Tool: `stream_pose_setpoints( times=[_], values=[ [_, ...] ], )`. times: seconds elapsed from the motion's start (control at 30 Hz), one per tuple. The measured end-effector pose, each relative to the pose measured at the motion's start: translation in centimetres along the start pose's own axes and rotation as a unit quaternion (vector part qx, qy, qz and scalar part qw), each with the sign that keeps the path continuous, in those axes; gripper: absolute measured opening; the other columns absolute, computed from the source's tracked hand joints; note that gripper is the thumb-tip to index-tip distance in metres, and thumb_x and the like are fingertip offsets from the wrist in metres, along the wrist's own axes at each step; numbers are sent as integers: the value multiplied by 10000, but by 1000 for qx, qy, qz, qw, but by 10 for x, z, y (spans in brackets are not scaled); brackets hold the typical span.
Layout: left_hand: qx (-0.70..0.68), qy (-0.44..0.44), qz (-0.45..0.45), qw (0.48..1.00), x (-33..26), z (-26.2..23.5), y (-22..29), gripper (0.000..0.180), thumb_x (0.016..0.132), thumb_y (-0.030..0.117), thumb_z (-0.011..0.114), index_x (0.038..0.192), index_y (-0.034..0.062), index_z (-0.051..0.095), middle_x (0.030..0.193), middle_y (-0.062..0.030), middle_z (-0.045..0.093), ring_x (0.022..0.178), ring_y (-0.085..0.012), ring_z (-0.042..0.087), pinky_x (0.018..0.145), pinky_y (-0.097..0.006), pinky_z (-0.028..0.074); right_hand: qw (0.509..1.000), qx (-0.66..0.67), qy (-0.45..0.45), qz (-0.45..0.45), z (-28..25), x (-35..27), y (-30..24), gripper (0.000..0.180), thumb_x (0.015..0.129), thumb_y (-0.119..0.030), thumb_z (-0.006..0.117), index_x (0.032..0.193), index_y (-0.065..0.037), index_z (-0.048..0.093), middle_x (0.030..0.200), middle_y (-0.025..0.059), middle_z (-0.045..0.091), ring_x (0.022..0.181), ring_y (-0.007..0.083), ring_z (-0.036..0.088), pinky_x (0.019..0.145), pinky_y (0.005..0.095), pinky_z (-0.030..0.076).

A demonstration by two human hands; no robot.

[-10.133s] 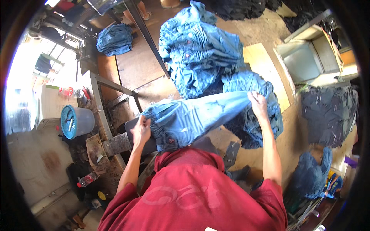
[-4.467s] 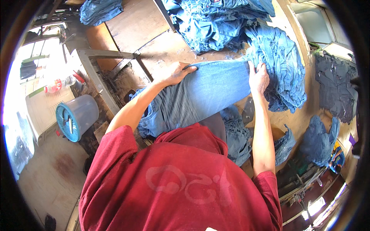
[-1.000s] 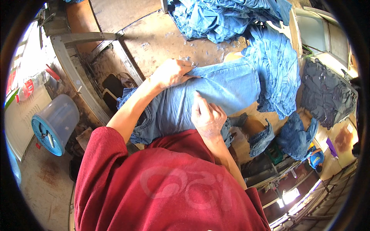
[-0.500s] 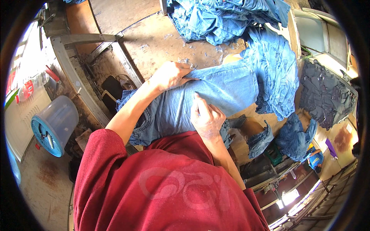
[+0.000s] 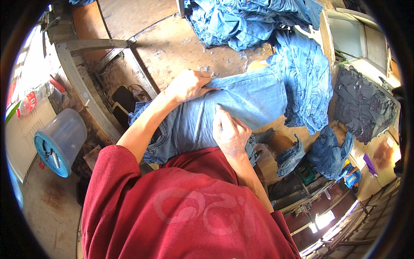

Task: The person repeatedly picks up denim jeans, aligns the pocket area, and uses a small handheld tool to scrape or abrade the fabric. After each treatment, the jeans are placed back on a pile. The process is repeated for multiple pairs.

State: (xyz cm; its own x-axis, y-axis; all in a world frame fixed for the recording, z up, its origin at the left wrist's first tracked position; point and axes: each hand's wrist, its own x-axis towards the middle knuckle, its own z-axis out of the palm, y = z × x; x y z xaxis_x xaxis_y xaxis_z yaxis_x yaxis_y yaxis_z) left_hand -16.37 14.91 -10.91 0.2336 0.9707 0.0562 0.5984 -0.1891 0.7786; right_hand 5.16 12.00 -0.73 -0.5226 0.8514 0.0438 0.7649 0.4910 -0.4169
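A pair of light-blue jeans point(image 5: 254, 97) lies across my lap, one smooth leg stretched out to the right and the bunched, darker part to the left. My left hand point(image 5: 192, 85) is closed on the far edge of that leg, pinching the denim between thumb and fingers. Resting over the middle of the cloth, my right hand point(image 5: 233, 133) is curled with its fingers drawn together. A small dark tip shows at its pinched fingers; what they hold, if anything, is too small to name.
Crumpled light-blue denim garments point(image 5: 306, 82) hang beside the leg's end, with a larger denim pile point(image 5: 246, 21) behind. Dark grey garments point(image 5: 364, 103) are stacked at the right. A metal frame point(image 5: 75, 82) and a clear plastic bucket point(image 5: 71, 136) stand left. Another person point(image 5: 352, 176) is far off, lower right.
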Motion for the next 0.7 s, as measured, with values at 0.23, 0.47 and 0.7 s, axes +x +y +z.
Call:
stream_pose_setpoints(
  times=[0.23,0.47,0.7],
  values=[
    [31,-21,-6,999,1,0,-1,420,914,491,753,899,71,737,899,-103,738,786,-330,740,704,-420,604,999,24,-28,6,-18,-10,-2,240,859,-83,759,1097,-107,767,619,38,645,513,222,639,516,340,514],
    [7,-8,2,1000,1,-3,2,408,915,484,751,909,76,746,874,-90,722,811,-324,739,723,-421,603,999,32,3,18,1,-7,6,207,872,-69,761,1078,-97,760,657,60,677,522,232,665,506,354,509],
    [25,-19,-21,999,0,-1,4,395,908,472,759,912,77,755,900,-85,737,810,-322,740,718,-424,599,999,9,-43,9,-15,-8,0,199,870,-67,756,1067,-100,765,637,51,662,516,226,661,505,353,509]
  ],
)
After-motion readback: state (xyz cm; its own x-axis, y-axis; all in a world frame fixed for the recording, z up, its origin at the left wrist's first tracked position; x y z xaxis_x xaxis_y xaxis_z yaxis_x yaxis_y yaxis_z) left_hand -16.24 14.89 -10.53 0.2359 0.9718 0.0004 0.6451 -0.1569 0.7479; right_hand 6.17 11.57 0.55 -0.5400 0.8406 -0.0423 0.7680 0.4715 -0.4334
